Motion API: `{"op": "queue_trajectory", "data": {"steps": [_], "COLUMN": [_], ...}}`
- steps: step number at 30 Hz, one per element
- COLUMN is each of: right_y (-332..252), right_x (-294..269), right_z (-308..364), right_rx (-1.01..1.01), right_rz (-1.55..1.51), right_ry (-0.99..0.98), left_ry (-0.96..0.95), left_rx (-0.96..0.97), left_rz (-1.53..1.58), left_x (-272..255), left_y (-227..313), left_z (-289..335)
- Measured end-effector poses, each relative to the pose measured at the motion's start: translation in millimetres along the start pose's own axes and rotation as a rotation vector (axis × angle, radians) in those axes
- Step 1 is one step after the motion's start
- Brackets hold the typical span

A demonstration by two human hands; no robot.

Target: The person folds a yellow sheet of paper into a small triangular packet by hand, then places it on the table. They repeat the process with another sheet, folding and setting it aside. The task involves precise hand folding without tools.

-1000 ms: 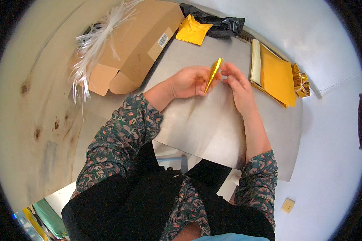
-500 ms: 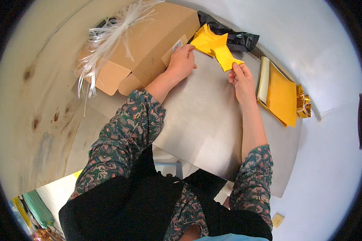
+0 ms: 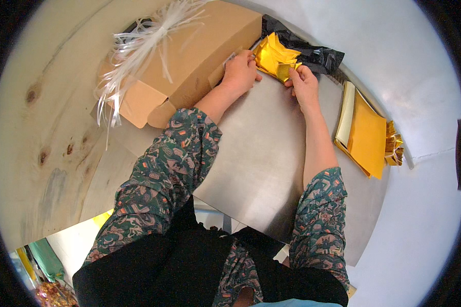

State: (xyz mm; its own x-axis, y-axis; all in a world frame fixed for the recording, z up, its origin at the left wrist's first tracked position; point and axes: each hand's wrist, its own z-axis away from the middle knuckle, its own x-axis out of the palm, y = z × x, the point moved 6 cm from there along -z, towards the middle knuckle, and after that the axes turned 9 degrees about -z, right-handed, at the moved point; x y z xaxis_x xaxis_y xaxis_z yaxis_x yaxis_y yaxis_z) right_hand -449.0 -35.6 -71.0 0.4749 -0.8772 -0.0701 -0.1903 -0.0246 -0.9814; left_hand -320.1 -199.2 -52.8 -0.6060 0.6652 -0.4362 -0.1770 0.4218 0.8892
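Pinching gold folded piece point(image 3: 286, 71) between thumb and fingers of right hand point(image 3: 306, 87), upper centre; keeping left hand point(image 3: 239, 74), closure unclear, at gold pile point(image 3: 272, 51); can't see inside cardboard box point(image 3: 212, 43), upper left.

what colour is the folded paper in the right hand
The folded paper is shiny golden yellow, in the head view.

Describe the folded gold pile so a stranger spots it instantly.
Start at the big brown cardboard box. Beside its right side, between the left hand and right hand, lies the folded gold pile. Unlike the flat stack farther right, it has jutting, pointed corners.
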Motion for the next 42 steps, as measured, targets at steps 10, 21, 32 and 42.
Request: {"op": "queue_trajectory", "data": {"steps": [10,21,32,42], "right_y": [-5.3,-6.0,-6.2,-3.8], "right_x": [-15.4,-28.6,-27.1,-27.6], "right_z": [16.4,17.4,16.3,14.7], "right_rx": [0.03,0.238,0.256,0.242], "right_rz": [-0.178,-0.338,-0.315,-0.334], "right_ry": [0.006,-0.134,-0.126,-0.164], "left_ry": [-0.143,-0.318,-0.335,-0.304], "left_rx": [-0.024,-0.154,-0.154,-0.129], "left_rz": [0.07,0.113,0.13,0.155], "left_x": [0.6,1.2,1.2,1.3], "left_y": [-7.9,-10.3,-9.7,-4.7], "left_z": [-0.3,0.7,1.5,4.5]}}
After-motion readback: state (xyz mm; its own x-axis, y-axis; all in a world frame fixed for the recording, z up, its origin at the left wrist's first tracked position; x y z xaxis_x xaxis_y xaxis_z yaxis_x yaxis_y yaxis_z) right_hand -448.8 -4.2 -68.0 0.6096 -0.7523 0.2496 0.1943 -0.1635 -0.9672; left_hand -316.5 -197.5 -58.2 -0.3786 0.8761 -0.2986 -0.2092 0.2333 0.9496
